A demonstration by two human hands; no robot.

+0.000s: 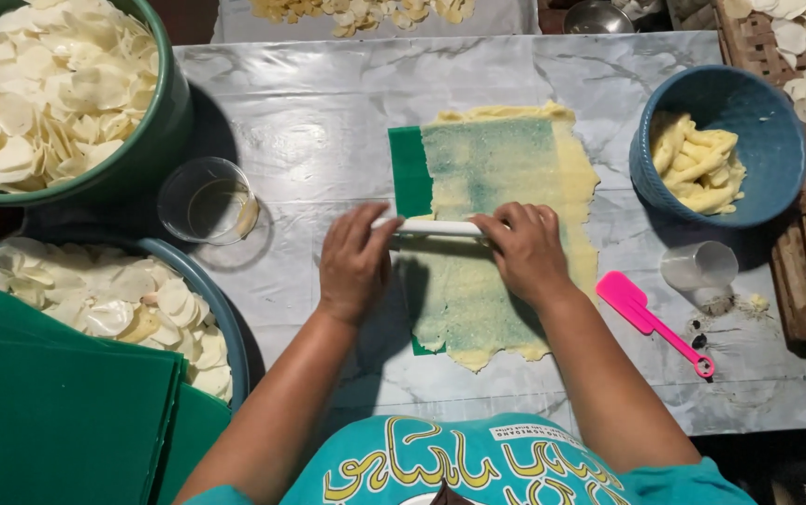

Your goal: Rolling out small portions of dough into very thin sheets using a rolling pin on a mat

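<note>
— Fingers point(366, 224) first: what are they doing?
— Both sets are curled down over a white roller point(429, 227); the left hand point(354, 266) covers one end, the right hand point(523, 251) the other. It lies across thin yellow dough point(506, 178) spread on a green sheet point(409, 168) on the marbled surface point(309, 103).
— And the containers?
— The blue basket point(758, 112) holds yellow dough strips. The green bowl point(155, 140) and blue basin point(221, 309) hold pale round chips. A clear cup point(205, 199) stands between them

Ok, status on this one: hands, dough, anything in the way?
Both hands on white roller. Dough thin on green sheet. Path clear.
</note>
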